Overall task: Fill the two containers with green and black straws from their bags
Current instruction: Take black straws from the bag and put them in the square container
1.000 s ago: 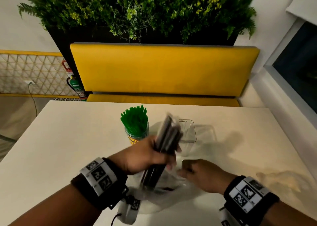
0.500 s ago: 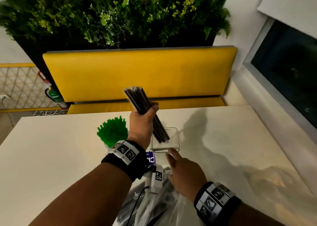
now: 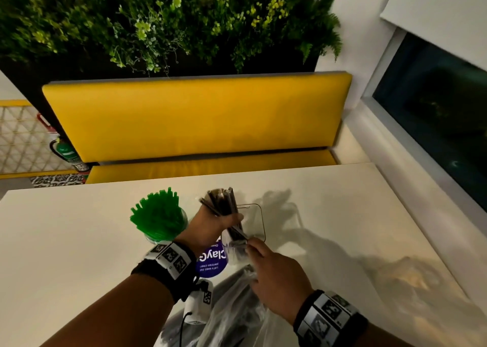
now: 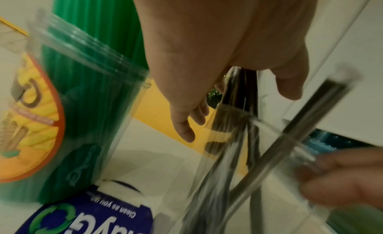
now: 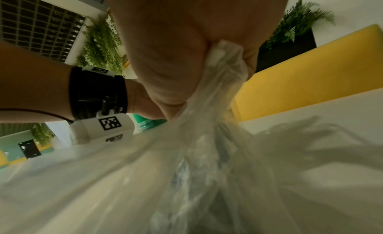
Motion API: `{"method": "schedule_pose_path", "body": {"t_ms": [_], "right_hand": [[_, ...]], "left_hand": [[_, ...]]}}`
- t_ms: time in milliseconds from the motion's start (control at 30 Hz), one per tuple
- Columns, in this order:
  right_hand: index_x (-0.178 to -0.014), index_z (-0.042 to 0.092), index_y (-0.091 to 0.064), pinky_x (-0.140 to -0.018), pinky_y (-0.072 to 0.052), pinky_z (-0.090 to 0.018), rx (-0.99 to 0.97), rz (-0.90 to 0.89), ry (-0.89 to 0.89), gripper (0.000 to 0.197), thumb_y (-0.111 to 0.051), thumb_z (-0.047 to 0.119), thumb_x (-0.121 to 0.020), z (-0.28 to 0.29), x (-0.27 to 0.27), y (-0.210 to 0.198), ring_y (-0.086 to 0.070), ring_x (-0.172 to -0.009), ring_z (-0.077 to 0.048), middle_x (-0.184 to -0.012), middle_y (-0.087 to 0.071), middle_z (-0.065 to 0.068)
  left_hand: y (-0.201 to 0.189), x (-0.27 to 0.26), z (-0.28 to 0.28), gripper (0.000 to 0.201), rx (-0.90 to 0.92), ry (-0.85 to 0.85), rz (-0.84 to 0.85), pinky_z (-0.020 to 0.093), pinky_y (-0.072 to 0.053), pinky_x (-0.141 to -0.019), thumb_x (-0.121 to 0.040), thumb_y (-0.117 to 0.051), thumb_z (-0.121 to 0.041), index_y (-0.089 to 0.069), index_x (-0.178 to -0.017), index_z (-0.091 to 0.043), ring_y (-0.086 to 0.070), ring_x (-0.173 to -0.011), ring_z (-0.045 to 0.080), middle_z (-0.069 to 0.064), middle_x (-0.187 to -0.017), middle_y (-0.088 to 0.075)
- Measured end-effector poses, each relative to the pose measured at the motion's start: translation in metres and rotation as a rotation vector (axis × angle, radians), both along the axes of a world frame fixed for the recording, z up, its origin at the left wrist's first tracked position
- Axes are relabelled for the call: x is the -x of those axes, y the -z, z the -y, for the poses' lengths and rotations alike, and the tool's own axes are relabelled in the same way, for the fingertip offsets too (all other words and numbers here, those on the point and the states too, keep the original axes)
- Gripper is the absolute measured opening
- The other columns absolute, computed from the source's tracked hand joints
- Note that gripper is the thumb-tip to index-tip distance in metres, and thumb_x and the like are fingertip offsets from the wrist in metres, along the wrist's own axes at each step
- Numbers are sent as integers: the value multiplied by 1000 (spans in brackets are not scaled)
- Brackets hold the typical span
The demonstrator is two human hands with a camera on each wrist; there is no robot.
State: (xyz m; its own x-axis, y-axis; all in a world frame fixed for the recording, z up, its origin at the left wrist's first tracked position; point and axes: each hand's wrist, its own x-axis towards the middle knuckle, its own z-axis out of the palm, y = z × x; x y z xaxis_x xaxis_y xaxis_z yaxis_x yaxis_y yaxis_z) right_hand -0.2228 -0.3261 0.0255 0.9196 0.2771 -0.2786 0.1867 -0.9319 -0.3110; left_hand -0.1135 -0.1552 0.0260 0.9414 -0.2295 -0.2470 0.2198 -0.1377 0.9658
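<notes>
My left hand (image 3: pixel 222 221) grips a bundle of black straws (image 3: pixel 224 201) upright, and their lower ends reach into the clear square container (image 3: pixel 262 220). In the left wrist view the black straws (image 4: pixel 234 116) slant down inside its clear wall. My right hand (image 3: pixel 266 262) holds a bunched part of the clear plastic bag (image 3: pixel 232 309) against its palm, fingertips at the container's near rim. The right wrist view shows that bag (image 5: pixel 219 83) squeezed in the fist. A round jar of green straws (image 3: pixel 158 215) stands left of the container, full.
A purple round label (image 3: pixel 210 263) lies on the white table (image 3: pixel 79 241) between the jar and the bag. A yellow bench (image 3: pixel 195 117) runs along the table's far edge, with plants above. A window ledge borders the right side.
My left hand has come down from high above the table, bringing the black straws' lower ends into the clear container. My right hand has shifted to the container's near rim with the bag.
</notes>
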Motion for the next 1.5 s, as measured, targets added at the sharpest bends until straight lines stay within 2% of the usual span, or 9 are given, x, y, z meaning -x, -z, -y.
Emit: {"method": "schedule_pose_path", "body": {"t_ms": [133,233,433,667,800,933,1100,1233,1500], "right_hand": [[-143,22,-34,-78,-56,-37,13,13,-9,57,-57,26,-91,-1,-1,1,-66,-92,-21,-156,-17,13],[-141,25,-36,-78,-53,-35,11,27,-12,56,-58,28,-90,-1,-1,-1,-66,-95,-21,-156,-18,14],[-145,24,-35,-89,-53,-34,7,19,-4,60,-60,31,-91,-1,1,-3,-64,-105,-18,-158,-16,17],[-137,29,-41,-75,-51,-30,19,62,-25,54,-61,41,-89,-2,6,-18,-66,-98,-19,-160,-9,10],[-132,32,-43,-69,-40,-22,25,98,-91,51,-59,51,-87,-4,16,-31,-64,-98,-16,-150,-22,7],[-100,27,-58,-64,-42,-25,16,72,-108,17,-50,39,-91,-9,20,-37,-64,-85,-21,-101,-58,6],[-93,31,-54,-64,-45,-29,-152,-37,-11,9,-49,37,-97,-24,17,-34,-58,-75,-16,-89,-67,6],[-98,30,-53,-67,-48,-33,-302,-121,-28,9,-46,35,-100,-31,16,-34,-62,-78,-19,-91,-69,2],[-94,38,-45,-72,-54,-43,-570,-105,-6,6,-48,39,-99,-38,20,-46,-60,-70,-13,-77,-64,6]], "left_hand": [[-17,2,6,71,-280,35,408,31,-39,-110,-93,-68,-33,-27,-151,-34,-39,-137,9,-6,-156,-35],[-10,3,17,54,-665,325,670,42,-47,-105,-96,-59,-34,-42,-146,-24,-50,-134,23,-1,-161,-27],[-19,1,7,65,-776,296,689,46,-40,-111,-92,-58,-43,-31,-151,-33,-33,-146,25,-4,-167,-13],[-66,20,-12,62,-757,338,649,34,-54,-87,-88,-66,-49,-40,-145,-45,-60,-122,17,-18,-166,3],[-108,65,-27,31,-838,106,989,27,-53,-60,-92,-59,-44,-63,-120,-33,-66,-78,13,-4,-146,-51],[-99,130,-34,16,-669,486,823,32,-49,-59,-94,-51,-32,-61,-85,-23,-55,-64,10,-7,-77,-62],[-35,163,-31,24,-540,673,371,16,-45,-95,-98,-51,-22,-66,-116,-19,-58,-102,0,-6,-119,-65],[14,160,-30,35,-867,455,470,36,-47,-100,-100,-42,-33,-61,-122,-12,-56,-115,25,7,-128,-58],[20,168,-32,21,-845,371,678,31,-56,-56,-90,-57,-44,-62,-100,-26,-63,-80,16,-1,-102,-65]]}}
